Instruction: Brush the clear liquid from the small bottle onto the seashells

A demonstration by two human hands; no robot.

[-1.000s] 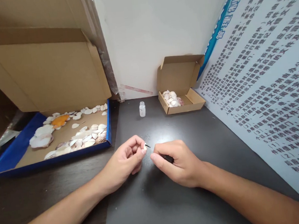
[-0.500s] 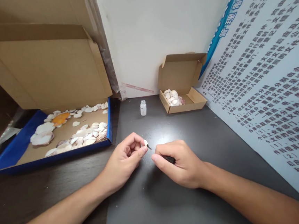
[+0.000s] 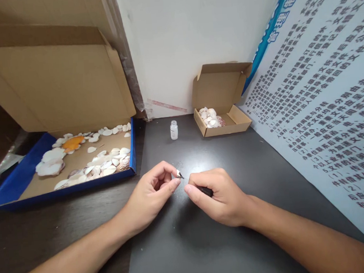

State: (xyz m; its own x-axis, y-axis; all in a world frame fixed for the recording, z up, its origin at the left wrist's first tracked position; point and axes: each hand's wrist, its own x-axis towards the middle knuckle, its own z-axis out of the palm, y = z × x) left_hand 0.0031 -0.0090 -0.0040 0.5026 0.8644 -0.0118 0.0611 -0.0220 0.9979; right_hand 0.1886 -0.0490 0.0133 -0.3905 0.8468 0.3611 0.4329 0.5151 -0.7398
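Between thumb and forefinger, my left hand (image 3: 157,194) pinches a small white seashell (image 3: 178,172). My right hand (image 3: 217,197) is closed around a small brush with a black handle (image 3: 206,191), most of which the fingers cover. The brush's thin dark tip (image 3: 181,176) lies across the shell's right side and seems to touch it. Both hands hover above the dark mat, with their fingertips close together. Behind them, a small clear bottle (image 3: 174,131) stands upright with no cap on its neck.
On the left, a blue-edged cardboard box (image 3: 132,151) stands with its lid up and holds many shells (image 3: 107,162). A smaller open cardboard box (image 3: 229,129) with white shells (image 3: 210,118) sits at the back right. A printed poster (image 3: 334,97) leans along the right side.
The brush's dark tip has shifted slightly up and over more of the shell. The shell appears tilted a little differently. Both hands otherwise stay nearly in place.
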